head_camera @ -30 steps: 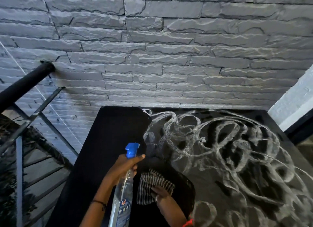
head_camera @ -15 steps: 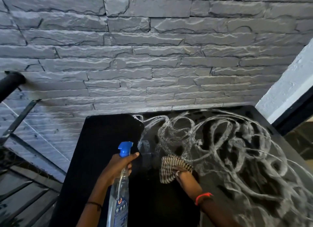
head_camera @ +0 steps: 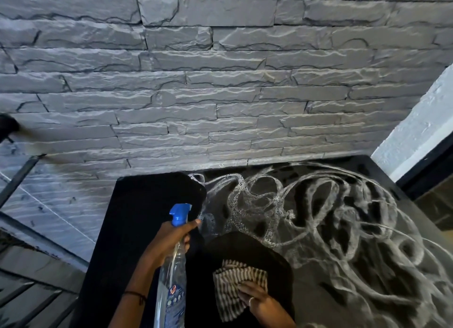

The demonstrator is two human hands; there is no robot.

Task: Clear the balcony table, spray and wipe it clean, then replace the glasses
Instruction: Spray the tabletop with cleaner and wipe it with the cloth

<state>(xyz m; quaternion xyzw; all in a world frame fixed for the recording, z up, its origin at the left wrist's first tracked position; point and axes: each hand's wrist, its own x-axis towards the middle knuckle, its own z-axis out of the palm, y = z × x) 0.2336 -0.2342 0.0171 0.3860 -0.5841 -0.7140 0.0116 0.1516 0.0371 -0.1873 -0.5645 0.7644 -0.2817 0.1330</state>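
Note:
The black balcony table (head_camera: 137,220) fills the lower middle of the head view. Its right part is covered in white foam swirls (head_camera: 343,217), while the left part and a patch near me are wiped dark. My left hand (head_camera: 169,242) grips a clear spray bottle (head_camera: 171,286) with a blue trigger head, held upright over the table's left side. My right hand (head_camera: 259,303) presses a striped cloth (head_camera: 232,286) flat on the table near its front edge. No glasses are in view.
A grey stone wall (head_camera: 220,95) stands directly behind the table. A black metal railing (head_camera: 17,178) runs along the left. A white wall corner with a dark frame (head_camera: 416,141) rises at the right.
My right hand has pulled the cloth back toward me from the foam's edge, leaving a wider dark wiped patch. The left hand holds the bottle in the same place.

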